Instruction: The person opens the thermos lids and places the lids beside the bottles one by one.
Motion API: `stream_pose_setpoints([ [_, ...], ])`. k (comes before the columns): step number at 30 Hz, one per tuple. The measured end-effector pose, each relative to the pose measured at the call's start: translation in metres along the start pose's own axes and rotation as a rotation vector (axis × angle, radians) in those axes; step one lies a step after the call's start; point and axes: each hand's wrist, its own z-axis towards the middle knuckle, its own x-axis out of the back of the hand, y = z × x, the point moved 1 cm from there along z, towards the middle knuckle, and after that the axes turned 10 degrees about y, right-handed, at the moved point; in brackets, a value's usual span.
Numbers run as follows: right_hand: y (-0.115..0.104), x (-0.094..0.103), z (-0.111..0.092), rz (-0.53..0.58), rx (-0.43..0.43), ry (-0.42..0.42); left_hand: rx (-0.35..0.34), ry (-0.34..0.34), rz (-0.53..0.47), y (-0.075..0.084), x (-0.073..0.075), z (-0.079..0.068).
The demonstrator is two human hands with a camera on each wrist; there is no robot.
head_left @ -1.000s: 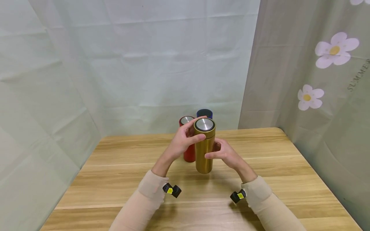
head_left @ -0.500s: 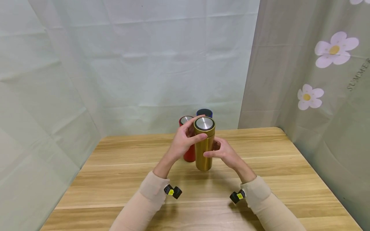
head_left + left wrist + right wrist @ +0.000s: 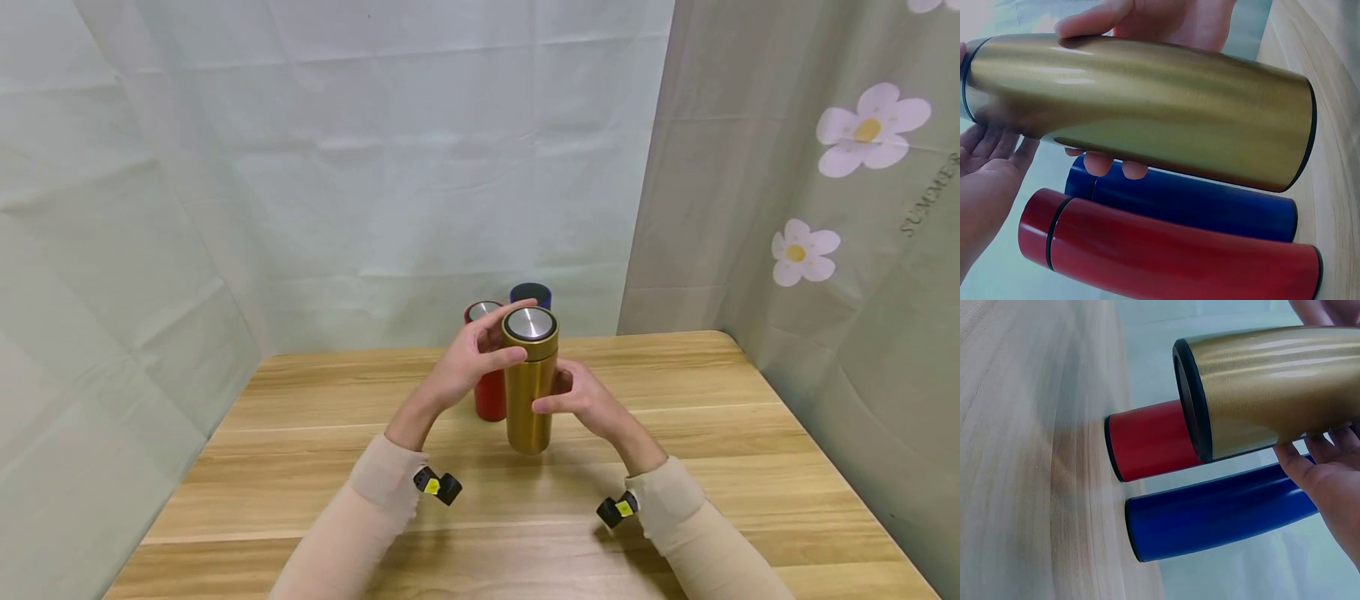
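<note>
A gold thermos flask [image 3: 528,408] with a brushed-steel disc on its lid [image 3: 531,324] is held upright between both hands. My left hand [image 3: 468,362] curls round the lid, thumb in front and fingers behind. Lower down, my right hand [image 3: 592,404] grips the body, its thumb across the front; its fingertips [image 3: 1097,164] show under the flask in the left wrist view. In the right wrist view the flask's black-rimmed base hangs clear of the table. Just behind stand a red thermos flask [image 3: 491,400] and a blue one [image 3: 1216,512], both partly hidden in the head view.
The wood-grain table [image 3: 300,467] reaches back to a pale cloth backdrop [image 3: 420,167]. A grey curtain [image 3: 712,183] with flower prints hangs at the right. Small black cameras sit at both sleeve cuffs.
The gold flask rose slightly, then dipped back down. My left wrist has swung left and its thumb has slid left across the lid. The red and blue flasks stay put.
</note>
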Motion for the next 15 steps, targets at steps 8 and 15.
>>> stream_pose_setpoints([
  [8,0.0015,0.0001,0.0019,0.022,-0.004,-0.020,0.011,-0.002,0.000,0.0003,0.0012,0.0010],
  [15,0.0030,-0.0004,0.0035,0.008,-0.002,-0.003,0.014,0.039,-0.027,0.0010,-0.0025,-0.0008],
])
